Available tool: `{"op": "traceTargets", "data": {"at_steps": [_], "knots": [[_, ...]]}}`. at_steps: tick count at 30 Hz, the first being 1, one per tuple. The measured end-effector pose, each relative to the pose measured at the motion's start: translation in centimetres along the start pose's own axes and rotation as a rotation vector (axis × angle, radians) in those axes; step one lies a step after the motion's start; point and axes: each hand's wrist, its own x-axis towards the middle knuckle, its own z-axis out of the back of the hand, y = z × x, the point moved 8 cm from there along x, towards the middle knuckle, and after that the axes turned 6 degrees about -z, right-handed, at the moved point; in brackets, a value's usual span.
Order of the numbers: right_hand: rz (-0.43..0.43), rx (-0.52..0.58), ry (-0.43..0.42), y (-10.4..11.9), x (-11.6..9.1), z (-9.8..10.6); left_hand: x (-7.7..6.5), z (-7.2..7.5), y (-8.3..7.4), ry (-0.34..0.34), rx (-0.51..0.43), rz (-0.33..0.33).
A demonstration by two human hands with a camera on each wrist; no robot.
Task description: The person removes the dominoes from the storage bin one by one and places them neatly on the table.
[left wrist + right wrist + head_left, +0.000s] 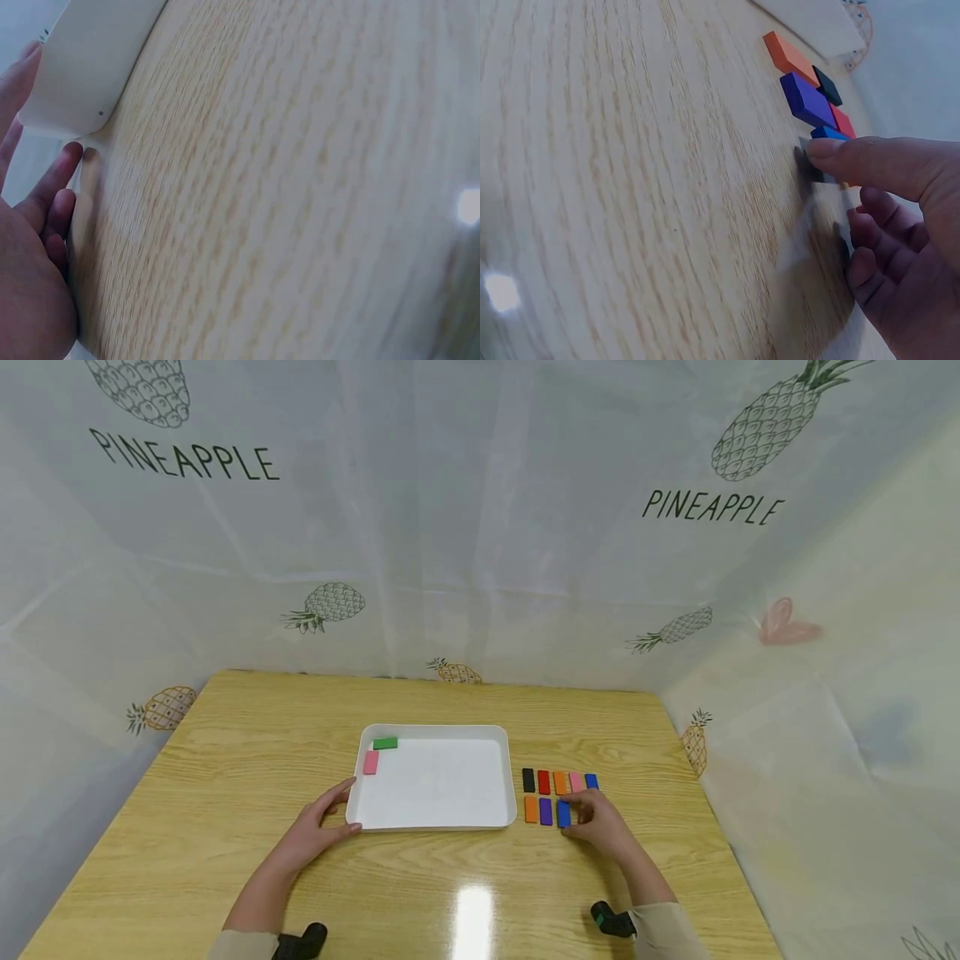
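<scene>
A white rectangular tray [435, 822] lies on the table, with a green block [386, 743] and a pink block [371, 762] in its far left corner. My left hand [321, 823] rests against the tray's near left corner, thumb and fingers spread along its outside. My right hand [600, 827] pinches a blue block [564, 814] at the right end of the near row, thumb on its near end and forefinger at its far end. Beside it are a purple block [546, 812] and an orange block [531, 809]. In the right wrist view, the thumb partly hides the blue block [829, 133].
Behind the near row lie a black block [528, 780], a red block [543, 782], an orange block [560, 782], a pink block [576, 782] and a second blue block [592, 782]. A pineapple-print curtain [450, 543] hangs around the wooden table [262, 735].
</scene>
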Motion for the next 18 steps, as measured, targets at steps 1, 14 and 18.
{"op": "traceTargets", "data": {"at_steps": [1,14,18], "knots": [[0.000,-0.003,-0.002,-0.05,0.04,-0.03,0.00,0.01,0.02,0.001,0.003,0.002],[-0.048,-0.031,0.012,-0.75,0.53,-0.34,0.00,-0.04,0.16,0.012,0.007,0.007],[-0.048,-0.035,0.019,-0.84,0.67,-0.39,0.03,-0.01,0.27,0.005,0.010,0.001]]}}
